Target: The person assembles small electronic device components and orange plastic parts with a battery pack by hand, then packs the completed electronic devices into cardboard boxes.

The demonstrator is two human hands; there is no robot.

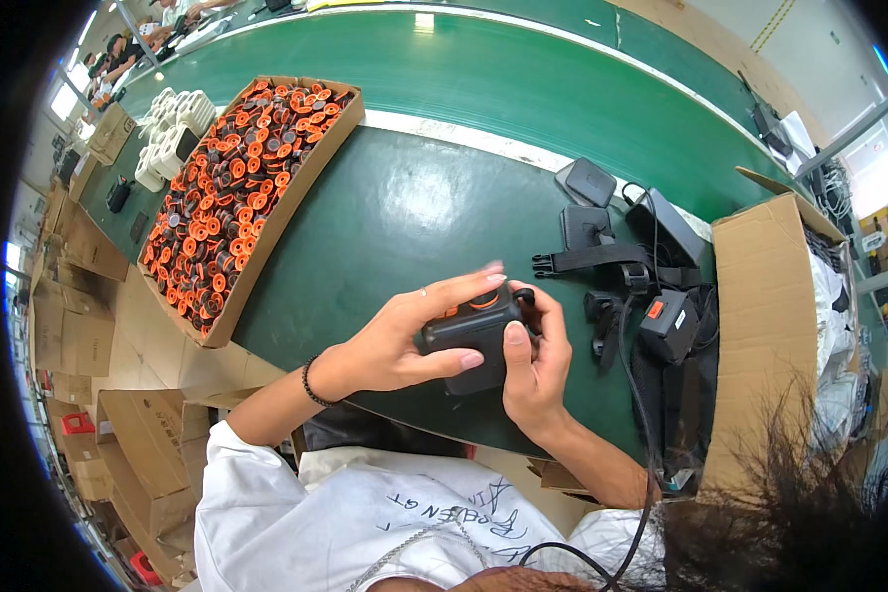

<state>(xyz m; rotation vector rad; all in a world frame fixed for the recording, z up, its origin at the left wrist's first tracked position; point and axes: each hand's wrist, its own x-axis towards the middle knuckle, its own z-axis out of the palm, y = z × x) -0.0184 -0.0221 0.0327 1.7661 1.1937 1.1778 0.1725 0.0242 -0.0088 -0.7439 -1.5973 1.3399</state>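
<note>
A boxy black plastic device [472, 333] is held between my two hands above the green table, near its front edge. On its upper side sits a round orange and black cap [484, 298]. My left hand [405, 331] grips the device from the left, thumb across the near face and fingers reaching over the top; the fingertips are slightly blurred. My right hand [540, 367] closes round its right side, with the thumb on the near face. A small black knob [525, 295] sticks out by the right fingers. The device's underside is hidden.
Orange and black caps fill a shallow cardboard tray [350, 116] at left. White plastic parts [173, 133] stand behind it. Black straps [592, 259], a black box with an orange button [668, 326] and cables lie at right, beside a large cardboard box [765, 335]. A green conveyor [523, 74] runs behind.
</note>
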